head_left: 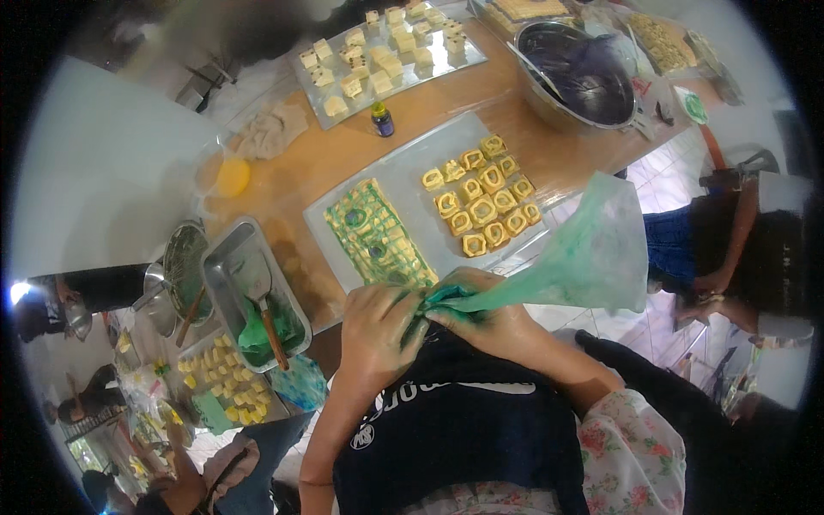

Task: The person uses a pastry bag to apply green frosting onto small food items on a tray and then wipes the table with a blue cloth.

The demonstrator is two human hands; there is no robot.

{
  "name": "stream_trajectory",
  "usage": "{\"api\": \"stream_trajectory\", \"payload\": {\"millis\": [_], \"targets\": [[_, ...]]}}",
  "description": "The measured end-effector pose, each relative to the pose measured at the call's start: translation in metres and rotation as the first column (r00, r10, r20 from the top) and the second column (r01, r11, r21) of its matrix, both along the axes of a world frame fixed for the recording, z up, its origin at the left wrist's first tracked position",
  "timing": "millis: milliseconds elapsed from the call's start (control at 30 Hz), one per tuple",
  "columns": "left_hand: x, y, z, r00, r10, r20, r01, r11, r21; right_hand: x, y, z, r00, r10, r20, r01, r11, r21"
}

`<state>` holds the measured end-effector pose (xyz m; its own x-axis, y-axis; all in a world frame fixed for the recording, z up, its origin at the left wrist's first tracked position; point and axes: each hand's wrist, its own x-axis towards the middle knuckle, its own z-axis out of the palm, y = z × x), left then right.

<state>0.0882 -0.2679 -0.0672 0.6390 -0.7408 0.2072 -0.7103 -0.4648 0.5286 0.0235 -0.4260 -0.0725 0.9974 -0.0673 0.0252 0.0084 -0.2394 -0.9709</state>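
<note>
Bag (pixel 592 249) leans right; left hand (pixel 374 333) and right hand (pixel 493 316) pinch its thin end with curled fingers (pixel 402 306). Squeezing too hard might splat the green cake (pixel 388 249).

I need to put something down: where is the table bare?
The wooden table looks bare between the small bottle and large steel bowl, and between the crumpled cloth and the tray holding the green-piped cake. It's crowded at left, around the oblong pan.
</note>
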Motion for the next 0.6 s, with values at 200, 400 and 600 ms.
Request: {"api": "stream_trajectory", "payload": {"millis": [200, 400, 600], "targets": [[0.015, 0.012, 0.003, 0.995, -0.104, -0.011, 0.104, 0.995, 0.007, 0.002, 0.026, -0.001, 0.990, -0.121, -0.079, 0.113, 0.989, -0.092], [0.031, 0.035, -0.001, 0.987, -0.159, 0.006, 0.159, 0.987, -0.016, 0.014, 0.058, 0.009, 0.967, -0.221, -0.126, 0.211, 0.973, -0.089], [0.078, 0.036, 0.029, 0.979, -0.205, 0.004, 0.205, 0.978, 0.025, 0.055, 0.056, 0.018, 0.956, -0.271, 0.114, 0.290, 0.932, -0.219]]}}
